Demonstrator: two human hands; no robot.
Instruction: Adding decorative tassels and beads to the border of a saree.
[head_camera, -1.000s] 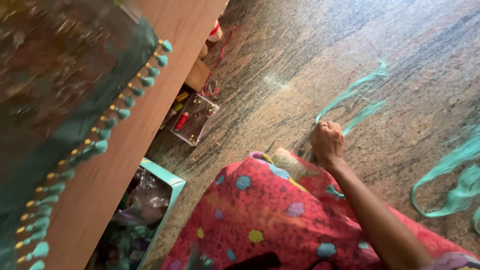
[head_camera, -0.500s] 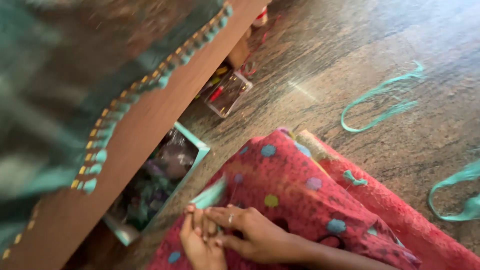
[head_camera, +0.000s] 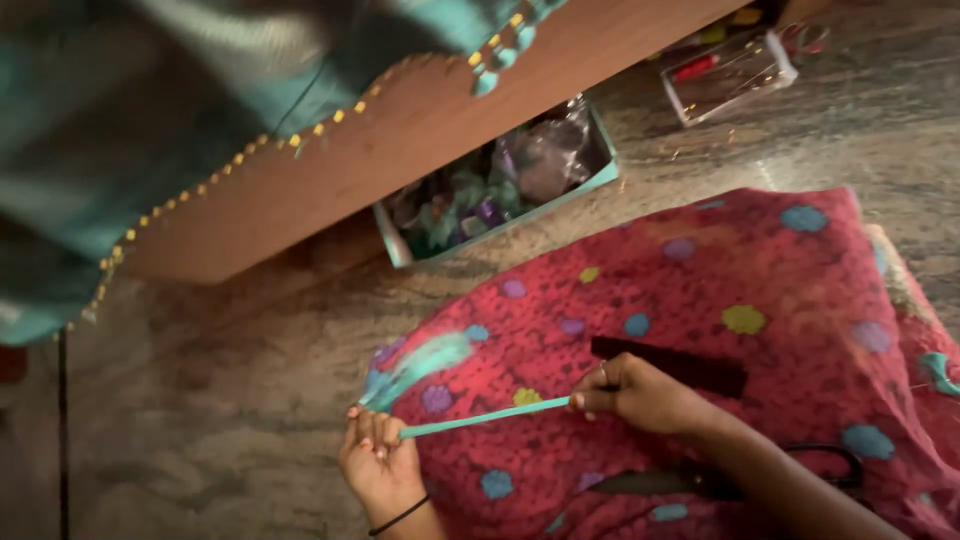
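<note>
Two hands at work, head view: left hand (head_camera: 378, 462) fingers curled tight round teal strip (head_camera: 485, 417) end, right hand (head_camera: 640, 393) pinching other end — strip taut between, above lap. Red polka-dot cloth (head_camera: 700, 300), soft, over lap; scissors (head_camera: 720, 480) on it. Speckled stone floor (head_camera: 220, 380); teal box (head_camera: 500, 185) under wooden board (head_camera: 400, 150) — glossy scraps inside.

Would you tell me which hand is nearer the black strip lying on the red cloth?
Right. The right hand lies beside the black strip; the left hand sits far off, past the cloth's edge.

Teal strip (head_camera: 485, 418); red cloth (head_camera: 700, 290) with blue, yellow, purple dots; teal-rimmed box (head_camera: 398, 243); brown board (head_camera: 400, 140).
</note>
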